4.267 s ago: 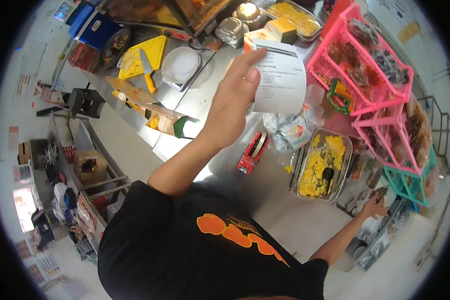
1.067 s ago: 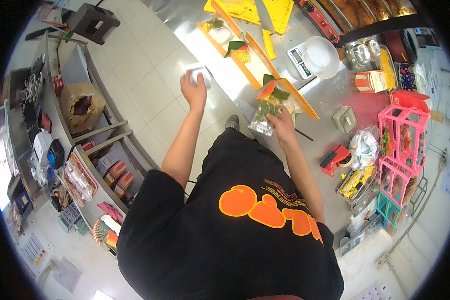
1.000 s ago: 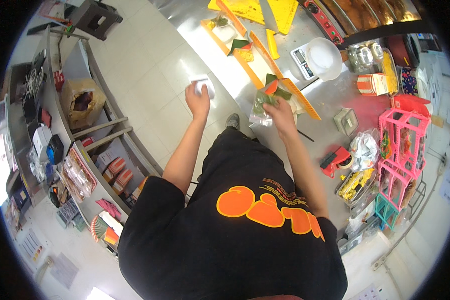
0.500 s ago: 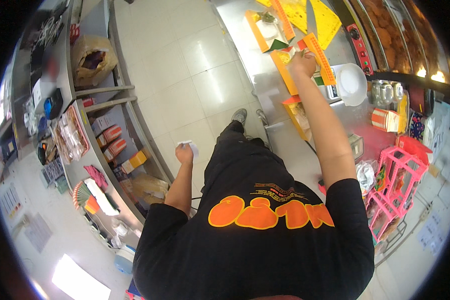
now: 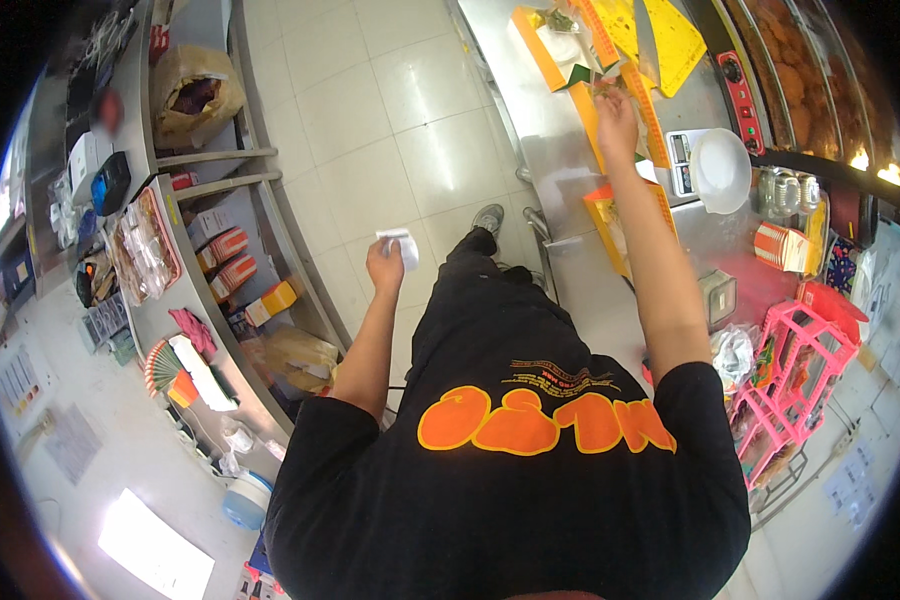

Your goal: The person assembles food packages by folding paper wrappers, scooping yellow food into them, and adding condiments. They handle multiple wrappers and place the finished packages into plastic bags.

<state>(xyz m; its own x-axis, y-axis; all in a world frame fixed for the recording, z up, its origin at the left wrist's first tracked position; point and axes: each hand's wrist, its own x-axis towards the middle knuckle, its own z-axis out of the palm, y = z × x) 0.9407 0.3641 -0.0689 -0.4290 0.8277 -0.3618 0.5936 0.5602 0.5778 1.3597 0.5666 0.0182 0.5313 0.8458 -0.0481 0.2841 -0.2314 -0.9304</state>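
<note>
"Standing where, these hands?"

"Left hand [image 5: 385, 265] is hanging over the floor [image 5: 420, 130], left of the counter [image 5: 555, 180]. Fingers are curling closed, pinching a white paper slip [image 5: 408, 248]."

"Right hand [image 5: 613, 110]?"

"Hovering over the middle orange box [image 5: 587, 118] on the counter, between the far box [image 5: 535, 50] and the near box [image 5: 604, 232]. Fingers are sitting bunched at its far end; something small and greenish is showing by the tips. Cannot tell whether they are gripping it."

"Handling?"

"Slip is looking light and limp, likely creasing under a tight squeeze; suiting a pinch at one edge. Box is looking like thin card, its walls probably flexing, the load inside likely shifting if tilted. Would be favouring support beneath the base, or both long sides low down, rather than the raised lid."
</note>
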